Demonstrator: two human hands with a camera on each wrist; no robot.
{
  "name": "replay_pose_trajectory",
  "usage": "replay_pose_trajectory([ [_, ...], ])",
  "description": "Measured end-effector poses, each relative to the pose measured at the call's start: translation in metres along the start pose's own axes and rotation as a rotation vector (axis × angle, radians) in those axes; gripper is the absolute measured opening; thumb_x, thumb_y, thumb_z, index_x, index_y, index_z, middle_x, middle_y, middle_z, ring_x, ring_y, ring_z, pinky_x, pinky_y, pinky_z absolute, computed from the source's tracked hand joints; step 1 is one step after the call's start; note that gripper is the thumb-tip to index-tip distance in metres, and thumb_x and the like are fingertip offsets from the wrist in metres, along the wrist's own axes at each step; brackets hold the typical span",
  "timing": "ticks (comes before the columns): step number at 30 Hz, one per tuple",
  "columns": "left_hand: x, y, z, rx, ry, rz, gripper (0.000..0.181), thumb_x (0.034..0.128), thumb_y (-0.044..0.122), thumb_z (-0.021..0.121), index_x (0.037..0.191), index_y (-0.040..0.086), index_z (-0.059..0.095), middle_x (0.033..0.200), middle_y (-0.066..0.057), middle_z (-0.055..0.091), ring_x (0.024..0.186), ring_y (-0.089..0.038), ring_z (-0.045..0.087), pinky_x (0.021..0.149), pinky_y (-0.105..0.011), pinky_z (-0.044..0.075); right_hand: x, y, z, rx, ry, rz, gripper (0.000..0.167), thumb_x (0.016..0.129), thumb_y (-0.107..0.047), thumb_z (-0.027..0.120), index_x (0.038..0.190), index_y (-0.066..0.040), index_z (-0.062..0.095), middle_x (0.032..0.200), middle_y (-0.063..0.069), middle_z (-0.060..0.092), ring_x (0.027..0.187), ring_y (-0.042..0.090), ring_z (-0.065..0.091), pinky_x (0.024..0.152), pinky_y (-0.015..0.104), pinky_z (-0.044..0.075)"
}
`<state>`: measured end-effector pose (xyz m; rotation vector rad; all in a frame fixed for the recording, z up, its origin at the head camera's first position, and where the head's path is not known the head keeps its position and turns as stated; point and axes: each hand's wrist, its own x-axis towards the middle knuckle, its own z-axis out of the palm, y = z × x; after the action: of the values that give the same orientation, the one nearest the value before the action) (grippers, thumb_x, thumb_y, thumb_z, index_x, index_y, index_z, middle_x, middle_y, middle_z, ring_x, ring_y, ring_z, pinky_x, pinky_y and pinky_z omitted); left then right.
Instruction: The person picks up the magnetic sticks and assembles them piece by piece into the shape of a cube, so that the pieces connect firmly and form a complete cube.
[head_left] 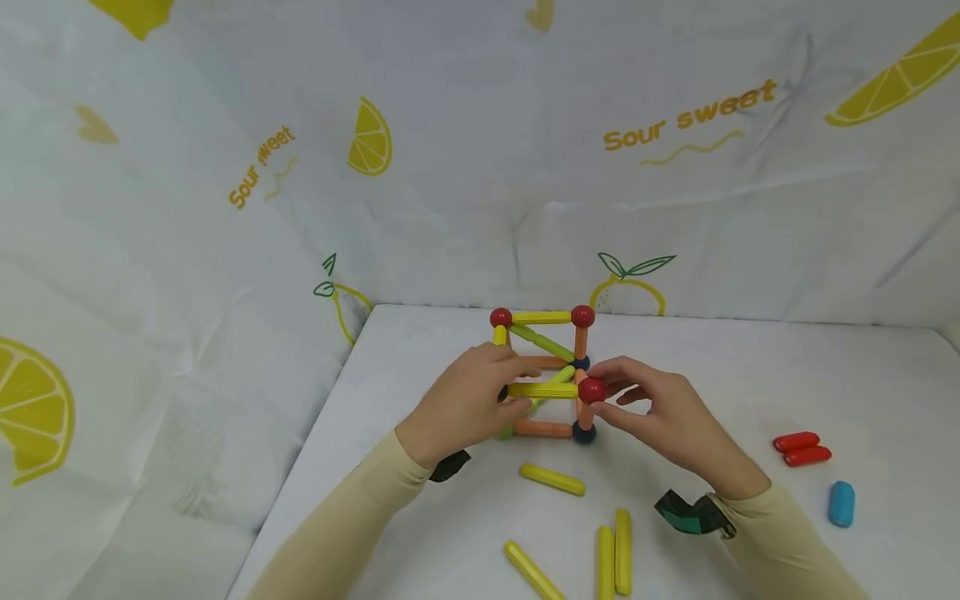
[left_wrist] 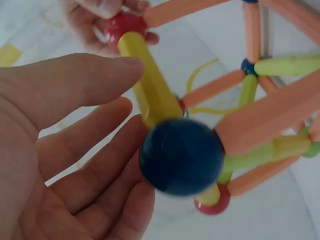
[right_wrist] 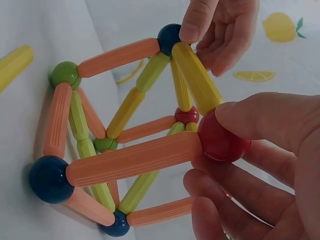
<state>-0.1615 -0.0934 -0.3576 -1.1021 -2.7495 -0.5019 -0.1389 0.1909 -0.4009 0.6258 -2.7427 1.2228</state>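
A frame of magnetic sticks and balls [head_left: 543, 430] stands on the white table, with orange, yellow and lime sticks between red, blue and green balls. At its upper near left corner, my left hand [head_left: 468, 404] holds a blue ball [left_wrist: 181, 157] between thumb and fingers. From that ball a yellow stick [head_left: 543, 390] runs across to a red ball [right_wrist: 224, 137]. My right hand [head_left: 667, 417] pinches this red ball with the thumb on one side and fingers on the other. An orange stick [right_wrist: 132, 159] joins the red ball to a lower blue ball [right_wrist: 50, 179].
Several loose yellow sticks [head_left: 552, 479] lie on the table in front of the frame. Two red sticks [head_left: 797, 442] and a short blue piece [head_left: 842, 504] lie at the right. A lemon-printed white sheet [head_left: 480, 208] hangs behind the table.
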Motion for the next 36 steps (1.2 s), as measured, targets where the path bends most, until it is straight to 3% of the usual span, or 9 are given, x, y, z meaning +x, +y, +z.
replay_pose_trajectory([
  [5,-0.017,-0.007,-0.001,0.009,0.106,0.022,0.027,0.0928,0.016,0.086,0.119,0.017,0.080,0.110,0.004,0.076,0.099,-0.015,0.065,0.086,-0.031,0.055,0.000,0.000,0.000,-0.010,0.001,0.004,0.036,0.098,-0.022,0.082,0.131,-0.021,0.069,0.118,-0.007,0.078,0.104,0.017,0.074,0.090,0.038,0.065],
  [10,-0.018,-0.012,0.002,0.018,0.151,0.077,0.023,0.0915,0.011,0.087,0.113,0.018,0.081,0.110,0.005,0.078,0.101,-0.016,0.066,0.085,-0.031,0.054,-0.001,0.001,0.000,-0.017,0.013,0.004,0.037,0.098,-0.022,0.082,0.132,-0.021,0.069,0.118,-0.007,0.078,0.101,0.014,0.075,0.089,0.037,0.065],
  [16,-0.018,-0.016,0.002,0.012,0.189,0.101,0.024,0.0897,0.009,0.088,0.111,0.017,0.081,0.109,0.004,0.078,0.101,-0.016,0.067,0.084,-0.031,0.054,0.001,-0.001,0.001,-0.020,0.014,-0.006,0.038,0.098,-0.018,0.082,0.132,-0.020,0.068,0.119,-0.006,0.078,0.101,0.015,0.075,0.089,0.037,0.065],
  [20,-0.017,-0.018,0.002,0.003,0.195,0.113,0.022,0.0910,0.007,0.086,0.111,0.017,0.081,0.109,0.004,0.077,0.100,-0.017,0.066,0.083,-0.031,0.054,0.001,-0.003,0.000,-0.022,0.016,-0.009,0.038,0.098,-0.018,0.082,0.133,-0.018,0.068,0.121,-0.005,0.078,0.102,0.016,0.075,0.088,0.031,0.064],
  [26,-0.020,-0.019,0.003,-0.031,0.219,0.117,0.024,0.0912,0.009,0.087,0.114,0.015,0.080,0.112,0.003,0.076,0.104,-0.016,0.067,0.090,-0.031,0.056,0.003,-0.004,0.001,-0.028,0.014,-0.017,0.040,0.098,-0.018,0.082,0.135,-0.019,0.067,0.121,-0.006,0.078,0.102,0.014,0.075,0.088,0.032,0.064],
  [31,-0.031,-0.009,0.009,-0.035,0.322,0.218,0.029,0.0888,0.019,0.091,0.115,0.014,0.079,0.112,0.003,0.075,0.105,-0.014,0.068,0.094,-0.026,0.057,-0.002,-0.004,-0.004,-0.061,0.022,0.001,0.046,0.099,-0.026,0.081,0.142,-0.020,0.064,0.120,-0.004,0.079,0.100,0.014,0.075,0.089,0.035,0.065],
  [33,-0.036,0.000,0.014,-0.039,0.303,0.278,0.028,0.0907,0.023,0.090,0.117,0.017,0.080,0.111,0.006,0.077,0.101,-0.011,0.068,0.091,-0.022,0.057,-0.006,-0.002,-0.008,-0.074,0.028,0.021,0.048,0.100,-0.029,0.080,0.144,-0.020,0.063,0.121,-0.002,0.079,0.100,0.015,0.075,0.089,0.033,0.064],
  [36,-0.043,0.011,0.030,-0.039,0.143,0.322,0.024,0.0940,0.027,0.086,0.116,0.021,0.080,0.114,0.009,0.078,0.103,-0.007,0.069,0.090,-0.017,0.055,-0.015,0.005,-0.017,-0.102,0.035,0.052,0.047,0.102,-0.032,0.078,0.144,-0.021,0.063,0.124,0.000,0.078,0.102,0.016,0.074,0.087,0.026,0.062],
])
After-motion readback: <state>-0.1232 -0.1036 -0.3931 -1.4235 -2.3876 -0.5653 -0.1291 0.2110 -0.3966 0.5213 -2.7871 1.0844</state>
